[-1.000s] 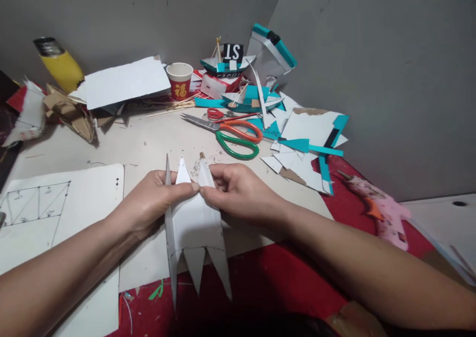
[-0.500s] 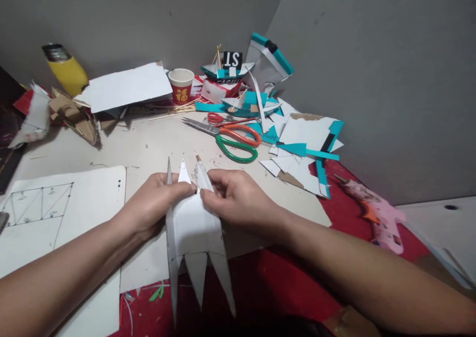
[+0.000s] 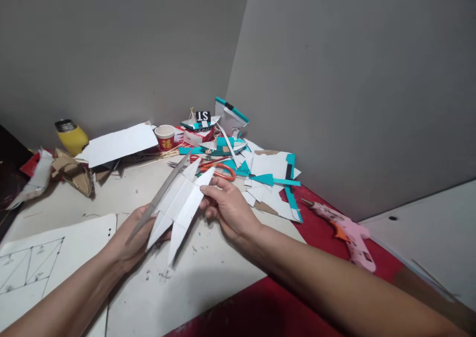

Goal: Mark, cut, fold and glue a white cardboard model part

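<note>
Between my hands is a folded white cardboard cutout (image 3: 180,198) with pointed tips at both ends, tilted up to the right. My left hand (image 3: 136,233) grips its lower left side, the fingers partly hidden behind the card. At the upper right edge my right hand (image 3: 226,203) pinches one long panel between thumb and fingers. Just beyond the cutout lie scissors with orange handles (image 3: 223,170), partly covered by it. A white sheet with a pen-drawn truss figure (image 3: 33,262) lies near my left forearm.
A pink glue gun (image 3: 347,233) rests on the red surface at right. White and teal card scraps (image 3: 273,166), small model boats (image 3: 201,123), a red paper cup (image 3: 165,137), a yellow bottle (image 3: 72,137) and brown cardboard (image 3: 72,170) line the back by the grey walls.
The cutout has been lifted and turned, so its tips now slant up right. My left hand has shifted lower on it; my right hand holds its right edge. The camera view has tilted upward.
</note>
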Demonstrator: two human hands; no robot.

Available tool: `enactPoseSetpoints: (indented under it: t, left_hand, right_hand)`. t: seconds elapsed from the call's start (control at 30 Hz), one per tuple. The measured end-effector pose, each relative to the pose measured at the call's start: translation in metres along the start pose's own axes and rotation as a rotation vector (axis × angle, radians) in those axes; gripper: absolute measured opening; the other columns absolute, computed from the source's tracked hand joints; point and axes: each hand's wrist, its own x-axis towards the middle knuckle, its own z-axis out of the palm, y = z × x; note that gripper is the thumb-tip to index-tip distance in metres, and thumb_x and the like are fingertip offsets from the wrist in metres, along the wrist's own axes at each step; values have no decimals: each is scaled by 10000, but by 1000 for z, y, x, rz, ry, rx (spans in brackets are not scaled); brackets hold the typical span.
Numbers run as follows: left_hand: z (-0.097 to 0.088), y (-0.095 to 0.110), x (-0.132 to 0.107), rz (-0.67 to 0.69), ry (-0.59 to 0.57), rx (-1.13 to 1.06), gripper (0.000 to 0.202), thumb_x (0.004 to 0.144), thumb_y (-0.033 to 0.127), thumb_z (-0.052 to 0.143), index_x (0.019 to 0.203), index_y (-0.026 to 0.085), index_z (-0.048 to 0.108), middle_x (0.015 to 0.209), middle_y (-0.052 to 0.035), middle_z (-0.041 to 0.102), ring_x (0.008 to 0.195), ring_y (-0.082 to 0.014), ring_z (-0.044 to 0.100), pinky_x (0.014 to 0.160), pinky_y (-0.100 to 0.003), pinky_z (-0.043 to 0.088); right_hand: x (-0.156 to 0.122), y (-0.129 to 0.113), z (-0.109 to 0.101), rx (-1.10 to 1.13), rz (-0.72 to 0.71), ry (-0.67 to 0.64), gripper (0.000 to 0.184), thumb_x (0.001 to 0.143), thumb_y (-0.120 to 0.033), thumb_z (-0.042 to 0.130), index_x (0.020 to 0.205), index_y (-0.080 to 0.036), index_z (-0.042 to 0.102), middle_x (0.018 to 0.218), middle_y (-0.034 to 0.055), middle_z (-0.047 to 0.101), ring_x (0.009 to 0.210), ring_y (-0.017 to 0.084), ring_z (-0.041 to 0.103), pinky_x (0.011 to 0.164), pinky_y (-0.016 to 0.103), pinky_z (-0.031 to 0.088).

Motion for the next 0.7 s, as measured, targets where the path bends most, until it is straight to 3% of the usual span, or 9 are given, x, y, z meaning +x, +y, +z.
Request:
enactPoseSetpoints:
  t: [0.1, 0.17, 0.3, 0.4, 0.53, 0.63, 0.7]
  left_hand:
    - [2, -2, -6, 4, -38, 58, 185, 557, 92, 834, 602, 139, 662, 529, 8, 598, 509, -124, 561, 529, -216, 486]
    - [3, -1, -8, 24, -39, 82, 163, 585, 137, 835, 673, 153, 699, 570, -15, 643, 571, -174, 617, 558, -251, 512]
    - [2, -1, -8, 37, -93, 115, 254, 701, 206, 781, 945, 152, 735, 941, -121, 746, 841, -263, 702, 723, -330, 572]
    - [0, -3, -6, -2, -101, 139, 200, 751, 186, 744, 944, 137, 729, 1016, -141, 736, 859, -234, 710, 732, -304, 579]
    - [1, -4, -5, -65, -73, 147, 186, 747, 215, 768, 892, 110, 717, 895, -150, 746, 811, -225, 723, 673, -269, 580]
    - [9, -4, -13, -69, -67, 112, 270, 718, 166, 783, 973, 132, 700, 976, -130, 737, 908, -233, 715, 773, -291, 575]
    - [18, -6, -22, -51, -66, 43, 366, 715, 120, 773, 1062, 184, 676, 1095, -88, 708, 973, -210, 695, 867, -306, 547]
  right_hand:
    - [0, -5, -1, 41, 26, -6, 118, 765, -207, 603, 788, -193, 489, 704, -5, 662, 594, 95, 665, 426, 136, 487]
    - [0, -6, -1, 27, 51, -40, 92, 777, -195, 587, 789, -189, 496, 751, 18, 683, 615, 97, 679, 440, 137, 503]
    - [-3, 1, 3, -87, 149, -214, 131, 790, -280, 616, 806, -179, 534, 676, 14, 668, 494, 110, 638, 356, 159, 476]
    - [-7, 12, 7, -207, 166, -311, 187, 789, -329, 635, 830, -181, 528, 559, -24, 615, 399, 106, 573, 285, 146, 412]
    - [-12, 18, 10, -325, 89, -338, 259, 745, -245, 663, 947, -201, 507, 526, -84, 559, 390, 93, 531, 303, 143, 418]
    - [-14, 16, 9, -363, 8, -314, 374, 725, -222, 677, 1051, -219, 494, 608, -93, 554, 426, 83, 525, 339, 147, 416]
    - [-14, 16, 6, -447, -148, -291, 506, 748, -194, 658, 1212, -238, 462, 723, -66, 594, 477, 84, 554, 400, 172, 448]
